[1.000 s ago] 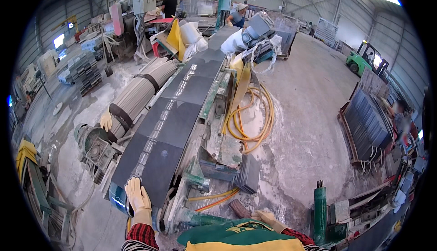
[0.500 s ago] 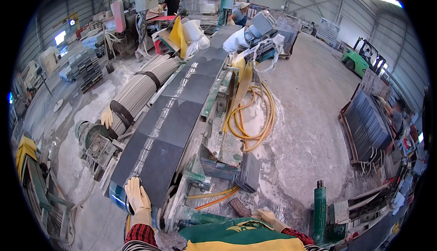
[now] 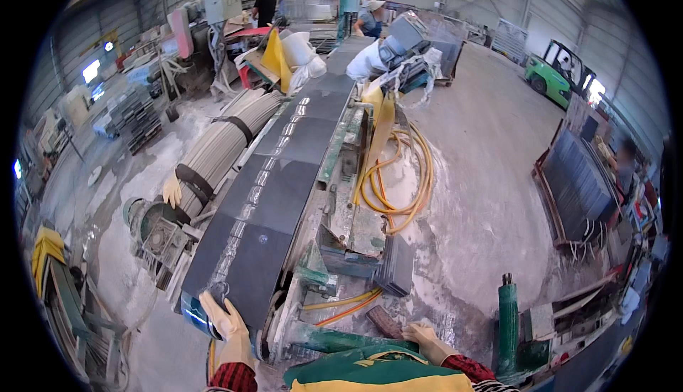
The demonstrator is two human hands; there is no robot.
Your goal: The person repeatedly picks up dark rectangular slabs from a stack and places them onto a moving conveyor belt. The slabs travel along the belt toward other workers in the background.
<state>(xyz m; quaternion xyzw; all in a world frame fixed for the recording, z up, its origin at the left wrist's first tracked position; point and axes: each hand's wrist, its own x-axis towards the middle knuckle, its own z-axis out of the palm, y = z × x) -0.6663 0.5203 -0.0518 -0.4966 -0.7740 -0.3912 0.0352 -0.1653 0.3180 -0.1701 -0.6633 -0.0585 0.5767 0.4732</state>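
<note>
A row of dark grey stone tiles (image 3: 262,196) lies end to end along a narrow belt conveyor, with a wet shiny streak down the middle. My left hand (image 3: 229,324), in a cream glove, is at the conveyor's near end, fingers outstretched and apart. Its fingertips are at the near edge of the closest tile, above the blue, shiny end (image 3: 198,314) of the conveyor. My right hand (image 3: 427,340), also gloved, is low beside a green bar and the end of a reddish-brown block (image 3: 384,322). Its fingers are partly hidden, so its grip is unclear.
Right of the conveyor are upright dark slabs (image 3: 395,267), a coiled yellow hose (image 3: 420,186) and a green post (image 3: 507,324). Strapped pale strips (image 3: 226,143) and a loose glove (image 3: 171,190) lie left. A green forklift (image 3: 558,75) and several people are farther off.
My left hand has shifted slightly right and down, and its fingers have spread from lying close together. More of my right hand shows beside the brown block. The view has tilted slightly.
</note>
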